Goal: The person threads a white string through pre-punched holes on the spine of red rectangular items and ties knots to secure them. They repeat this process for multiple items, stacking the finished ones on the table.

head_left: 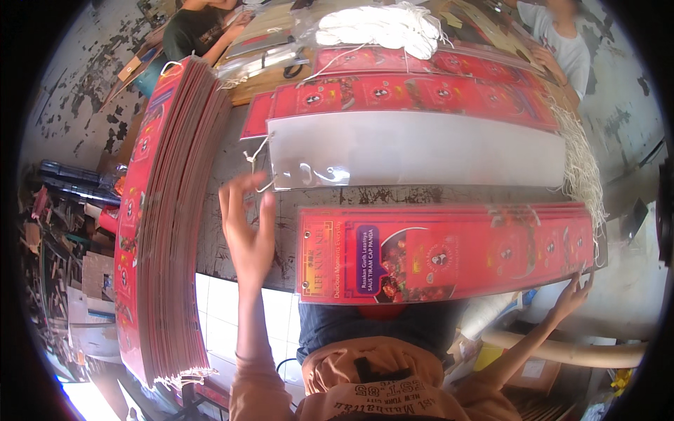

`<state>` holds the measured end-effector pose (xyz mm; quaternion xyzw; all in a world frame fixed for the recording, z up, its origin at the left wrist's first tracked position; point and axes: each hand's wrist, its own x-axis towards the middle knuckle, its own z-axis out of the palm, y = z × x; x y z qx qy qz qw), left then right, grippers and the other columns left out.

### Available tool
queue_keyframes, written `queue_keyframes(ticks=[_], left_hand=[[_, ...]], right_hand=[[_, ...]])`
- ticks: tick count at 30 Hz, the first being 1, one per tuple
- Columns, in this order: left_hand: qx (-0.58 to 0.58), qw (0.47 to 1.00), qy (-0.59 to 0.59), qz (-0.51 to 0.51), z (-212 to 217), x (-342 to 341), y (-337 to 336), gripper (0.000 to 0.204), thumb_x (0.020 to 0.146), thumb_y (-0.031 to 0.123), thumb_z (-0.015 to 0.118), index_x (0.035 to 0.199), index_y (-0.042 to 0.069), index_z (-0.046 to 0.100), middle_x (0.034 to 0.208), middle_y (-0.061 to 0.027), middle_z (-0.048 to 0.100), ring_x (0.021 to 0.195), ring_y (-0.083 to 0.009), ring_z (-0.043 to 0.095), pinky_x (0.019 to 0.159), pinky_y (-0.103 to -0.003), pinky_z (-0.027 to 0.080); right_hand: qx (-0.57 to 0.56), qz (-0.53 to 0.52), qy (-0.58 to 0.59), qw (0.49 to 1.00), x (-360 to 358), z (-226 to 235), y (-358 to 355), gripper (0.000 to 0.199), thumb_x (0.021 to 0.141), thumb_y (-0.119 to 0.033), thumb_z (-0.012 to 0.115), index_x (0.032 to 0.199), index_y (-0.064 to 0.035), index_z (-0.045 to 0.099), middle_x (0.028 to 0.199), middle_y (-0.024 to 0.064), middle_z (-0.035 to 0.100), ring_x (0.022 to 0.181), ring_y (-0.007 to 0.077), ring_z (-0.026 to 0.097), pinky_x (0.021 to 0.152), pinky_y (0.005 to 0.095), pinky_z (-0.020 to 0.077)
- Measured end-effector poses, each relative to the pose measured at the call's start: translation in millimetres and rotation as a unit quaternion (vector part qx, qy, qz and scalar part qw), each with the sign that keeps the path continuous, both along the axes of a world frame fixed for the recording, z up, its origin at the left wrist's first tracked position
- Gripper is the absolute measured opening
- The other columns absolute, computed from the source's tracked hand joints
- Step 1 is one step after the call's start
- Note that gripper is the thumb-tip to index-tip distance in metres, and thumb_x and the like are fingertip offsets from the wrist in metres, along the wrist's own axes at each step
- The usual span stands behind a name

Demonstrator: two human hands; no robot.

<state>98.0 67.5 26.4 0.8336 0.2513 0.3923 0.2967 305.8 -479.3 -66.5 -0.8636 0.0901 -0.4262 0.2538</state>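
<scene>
A stack of long red printed plastic signs (pixel 484 252) lies along the near edge of the dark table. At its near right corner is my right hand (pixel 570 298), fingertips drawn together; what they pinch there is too small to make out. Behind the stack, a sign lies with its plain white back (pixel 421 149) up. A thin white string (pixel 255 156) is looped through the holes at that sign's left end. My left hand (pixel 249 228) is beside this loop, fingers apart and slightly curved, the tips close to the string. Whether they touch it, I cannot tell.
A tall pile of red signs (pixel 165 224) fills the table's left side. More red signs (pixel 421 91) lie behind the white one, under a white string bundle (pixel 379 29). Loose strings (pixel 581 158) hang at the right. Two people (pixel 200 35) (pixel 562 42) are at the far side.
</scene>
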Motion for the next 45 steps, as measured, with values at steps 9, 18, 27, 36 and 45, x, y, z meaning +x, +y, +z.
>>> queue_keyframes(ticks=[9,18,27,36,45], left_hand=[[-0.152,0.985,0.067,-0.04,-11.3,-59.0,-75.3,0.066,0.069,0.024,0.073,0.121,-0.001,0.041,0.107,-0.0137,0.045,0.09,-0.02,0.05,0.068,-0.031,0.046],[-0.184,0.976,0.105,-0.047,-0.7,-65.6,-67.3,0.036,0.073,0.007,0.068,0.104,-0.001,0.052,0.069,-0.0054,0.054,0.062,-0.013,0.052,0.06,-0.025,0.043],[-0.246,0.969,0.011,0.018,-7.8,-65.5,-75.5,0.025,0.091,0.009,0.043,0.112,-0.004,0.047,0.064,-0.0053,0.055,0.049,-0.0054,0.045,0.045,-0.02,0.035],[-0.338,0.884,-0.292,0.136,-24.3,-75.6,-116.8,0.023,0.092,0.01,0.038,0.113,0.002,0.038,0.075,-0.0028,0.045,0.059,-0.0061,0.041,0.053,-0.02,0.035],[-0.365,0.836,-0.37,0.175,-58.7,-83.5,-122.7,0.015,0.093,0.01,0.036,0.095,-0.003,0.042,0.097,-0.0074,0.038,0.077,-0.0102,0.037,0.07,-0.022,0.035]], right_hand=[[-0.062,-0.007,0.047,0.997,12.9,-1.9,-12.9,0.031,0.087,-0.022,0.053,0.102,0.0048,0.058,0.099,0.0215,0.057,0.094,0.0333,0.053,0.082,0.0404,0.0413],[0.227,-0.015,0.049,0.973,3.4,-15.7,-38.1,0.044,0.091,-0.027,0.045,0.107,0.0127,0.052,0.114,0.0277,0.051,0.107,0.035,0.05,0.092,0.0437,0.0405],[0.564,0.302,-0.271,0.72,-55.6,64.7,-18.0,0.033,0.091,-0.022,0.043,0.111,0.0017,0.051,0.137,0.0186,0.032,0.13,0.0295,0.026,0.11,0.0445,0.0077],[0.526,0.517,-0.203,0.644,-73.6,130.7,133.1,0.021,0.088,-0.015,0.048,0.07,-0.0082,0.038,0.062,-0.0005,0.024,0.059,0.0101,0.026,0.067,0.0273,0.0315],[0.038,0.609,0.104,0.786,-147.6,136.5,289.9,0.013,0.076,-0.003,0.06,0.087,-0.0009,0.053,0.074,0.0085,0.052,0.062,0.0164,0.049,0.052,0.0257,0.0393]])
